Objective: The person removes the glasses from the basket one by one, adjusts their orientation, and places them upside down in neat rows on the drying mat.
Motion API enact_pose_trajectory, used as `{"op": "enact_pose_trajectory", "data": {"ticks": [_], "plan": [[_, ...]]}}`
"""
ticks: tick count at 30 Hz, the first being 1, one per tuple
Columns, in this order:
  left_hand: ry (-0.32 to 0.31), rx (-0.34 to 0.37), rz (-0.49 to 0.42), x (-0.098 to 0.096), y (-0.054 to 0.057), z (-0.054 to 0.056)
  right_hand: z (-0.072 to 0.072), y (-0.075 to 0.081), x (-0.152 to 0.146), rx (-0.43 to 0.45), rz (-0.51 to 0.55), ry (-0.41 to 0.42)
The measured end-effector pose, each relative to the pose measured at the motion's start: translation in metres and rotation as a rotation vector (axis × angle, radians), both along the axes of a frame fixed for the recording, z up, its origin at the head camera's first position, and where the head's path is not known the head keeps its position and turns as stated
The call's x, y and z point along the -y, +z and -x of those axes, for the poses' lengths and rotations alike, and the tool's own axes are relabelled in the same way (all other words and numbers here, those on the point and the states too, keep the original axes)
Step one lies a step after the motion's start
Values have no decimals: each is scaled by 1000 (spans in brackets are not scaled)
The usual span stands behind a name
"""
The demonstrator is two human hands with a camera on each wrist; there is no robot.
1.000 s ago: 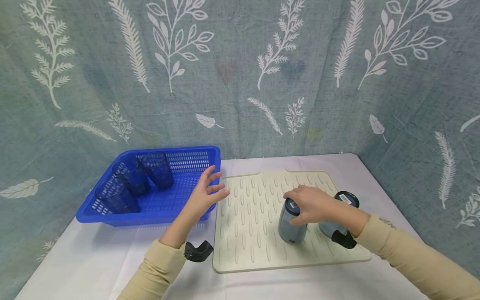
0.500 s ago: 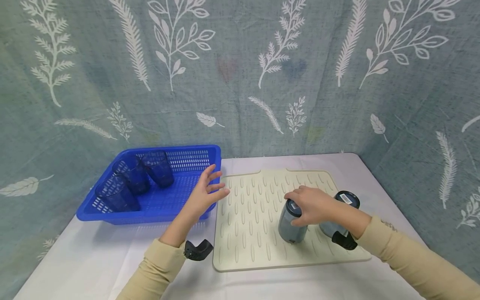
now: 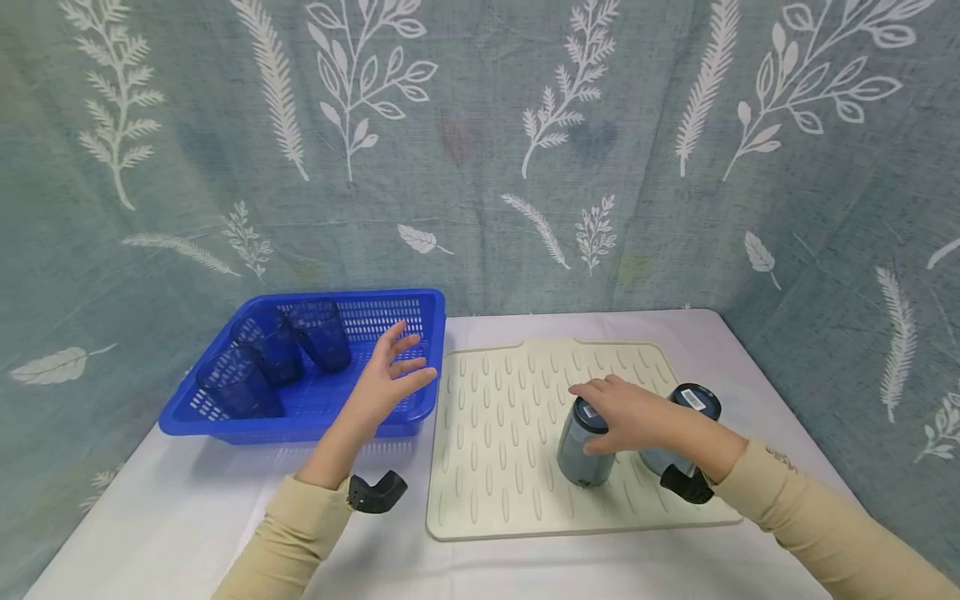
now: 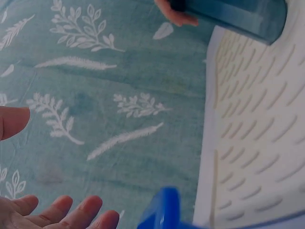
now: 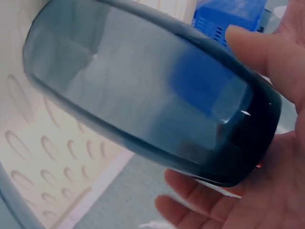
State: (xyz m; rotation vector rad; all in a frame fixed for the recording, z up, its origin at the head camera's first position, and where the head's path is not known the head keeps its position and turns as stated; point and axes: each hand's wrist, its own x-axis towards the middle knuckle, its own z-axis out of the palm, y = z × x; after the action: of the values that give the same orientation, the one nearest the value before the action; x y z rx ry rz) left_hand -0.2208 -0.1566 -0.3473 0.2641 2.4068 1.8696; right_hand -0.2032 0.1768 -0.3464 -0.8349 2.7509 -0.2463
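A blue-grey drinking glass stands upside down on the cream drying mat, its thick dark base upward. My right hand grips it from above around the base, thumb on one side and fingers on the other, as the right wrist view shows with the glass. Just right of it, partly behind my wrist, is a second upturned glass with a label on its base. My left hand holds nothing; its fingers are spread over the right side of the blue basket.
Three tumblers stand tilted in the left part of the basket. A white cloth covers the table. Behind and to the right hangs a grey-green leaf-patterned curtain.
My left hand has shifted a little left, further over the basket. The right hand and the glass it grips have stayed in place.
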Motion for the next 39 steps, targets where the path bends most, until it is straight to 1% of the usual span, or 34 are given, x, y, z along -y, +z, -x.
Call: {"op": "enact_pose_trajectory", "data": {"ticks": [2, 4, 5, 7, 9, 11, 13, 14, 16, 17, 19, 22, 24, 27, 29, 32, 35, 39], "plan": [[21, -13, 6, 9, 4, 1, -1, 1, -2, 31, 57, -7], [48, -23, 17, 21, 9, 3, -3, 3, -5, 34, 146, -20], [68, -29, 22, 28, 13, 3, -4, 5, -6, 27, 208, -30], [123, -50, 41, 43, 20, 5, -5, 7, -8, -18, 352, -51], [202, -73, 74, 60, 26, 7, -8, 10, -9, -104, 506, -56], [316, -91, 123, 76, 30, 8, -11, 10, -9, -190, 675, -56], [438, -102, 175, 93, 30, 8, -14, 8, -8, -240, 850, -38], [495, -100, 209, 101, 29, 9, -15, 7, -7, -244, 939, -15], [592, -90, 283, 117, 26, 9, -17, 5, -4, -220, 1090, 46], [624, -81, 320, 125, 24, 9, -18, 3, -3, -187, 1152, 77], [665, -50, 400, 139, 20, 9, -19, 1, 1, -115, 1236, 137], [683, 3, 477, 159, 12, 10, -20, -4, 6, -25, 1296, 187], [677, 44, 496, 169, 7, 10, -21, -8, 10, 25, 1316, 187], [648, 98, 510, 181, -3, 12, -23, -13, 15, 83, 1324, 177], [629, 136, 511, 185, -8, 13, -25, -17, 18, 118, 1321, 169], [619, 187, 522, 191, -14, 15, -26, -21, 24, 163, 1316, 164], [628, 220, 526, 194, -17, 18, -26, -24, 28, 202, 1313, 150], [629, 249, 498, 198, -18, 22, -26, -29, 33, 247, 1303, 114]]}}
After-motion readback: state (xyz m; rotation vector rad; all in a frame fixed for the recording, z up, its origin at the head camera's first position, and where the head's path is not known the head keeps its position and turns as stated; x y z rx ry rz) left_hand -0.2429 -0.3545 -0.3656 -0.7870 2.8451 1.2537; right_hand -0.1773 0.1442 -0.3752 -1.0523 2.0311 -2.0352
